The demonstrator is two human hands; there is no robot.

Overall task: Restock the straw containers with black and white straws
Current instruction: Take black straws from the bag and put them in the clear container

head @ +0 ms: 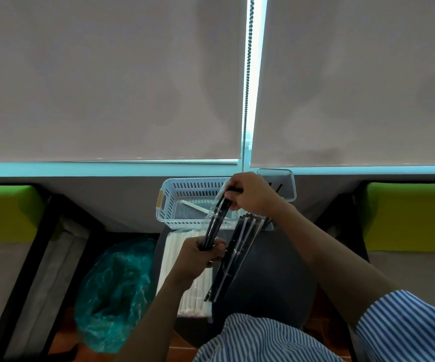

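While two pale roller blinds (pixel 112 79) fill everything above and beyond the fingers, with a beaded cord (pixel 247 82) hanging in the bright gap between them, the work sits low on a grey counter (pixel 122 202) under the window. Left of the left hand's fingers and lower down lies a crumpled green plastic bag (pixel 112 293), and just under those fingers, partly hidden by the forearm, is a pack of white straws (pixel 174 246) lying on a dark round stool (pixel 271 278). Beyond the fingers of both hands stands a white slotted basket (pixel 185 197) with a single white straw (pixel 195 206) lying in it; behind the right hand's fingers is a clear container (pixel 286 184) with a few black straws standing inside (how many I cannot tell). A second clear packet of black straws (pixel 234 254) slants downward between the two forearms, just right of the left fingers. The left hand (pixel 200 254) is clenched around the lower end of a small bunch of black straws (pixel 217 223) in a clear wrapper, and the right hand (pixel 253 194) pinches the upper end of that same bunch, fingers curled over it above the basket's near rim
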